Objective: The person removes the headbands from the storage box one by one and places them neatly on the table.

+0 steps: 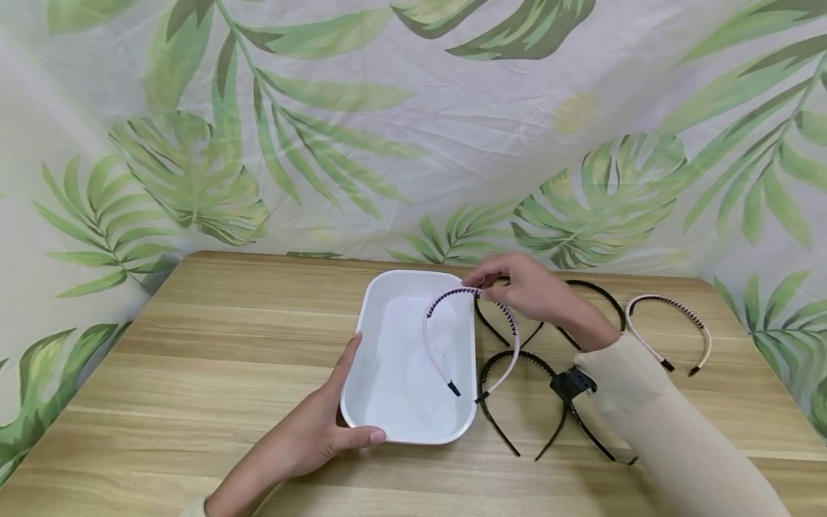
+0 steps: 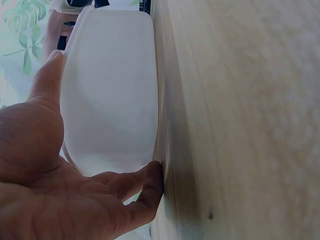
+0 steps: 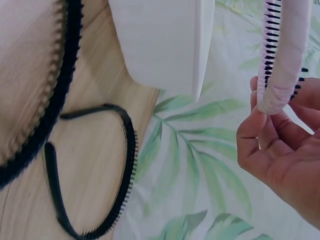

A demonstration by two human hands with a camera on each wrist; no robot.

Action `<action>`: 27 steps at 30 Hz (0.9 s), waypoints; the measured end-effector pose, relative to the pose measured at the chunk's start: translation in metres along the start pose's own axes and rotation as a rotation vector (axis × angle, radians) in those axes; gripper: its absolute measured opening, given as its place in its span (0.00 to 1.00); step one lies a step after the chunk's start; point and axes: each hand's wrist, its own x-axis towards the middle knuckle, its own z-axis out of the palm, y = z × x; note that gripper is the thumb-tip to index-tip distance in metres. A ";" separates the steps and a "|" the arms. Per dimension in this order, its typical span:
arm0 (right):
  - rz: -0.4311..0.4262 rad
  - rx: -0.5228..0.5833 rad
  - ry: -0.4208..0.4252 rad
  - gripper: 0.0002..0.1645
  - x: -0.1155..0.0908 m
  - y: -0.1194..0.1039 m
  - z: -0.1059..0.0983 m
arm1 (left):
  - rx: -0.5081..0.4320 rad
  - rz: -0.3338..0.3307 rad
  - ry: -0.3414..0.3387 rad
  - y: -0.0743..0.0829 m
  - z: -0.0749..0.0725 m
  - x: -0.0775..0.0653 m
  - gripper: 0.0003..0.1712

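Note:
My left hand grips a white plastic tub at its near left corner. In the left wrist view the thumb lies along the tub's rim and the fingertips touch low on its wall. Over the tub's right side, my right hand pinches a pale pink headband at the top of its curve. Its dark comb teeth show on the inside, and its black-tipped ends hang down, one over the tub and one near the right rim. Inside, the tub shows a bare white floor.
Several black toothed headbands lie on the wooden table right of the tub, some partly hidden by my right arm. Another pink headband lies at the far right. A leaf-print cloth hangs behind the table.

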 end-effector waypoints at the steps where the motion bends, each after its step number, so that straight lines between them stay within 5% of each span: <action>1: 0.004 -0.009 0.003 0.17 -0.002 0.001 -0.001 | 0.000 -0.001 -0.001 0.000 0.000 0.000 0.75; 27: 0.155 -0.068 0.011 0.17 -0.062 0.046 -0.044 | -0.031 0.005 -0.013 0.001 0.000 0.000 0.75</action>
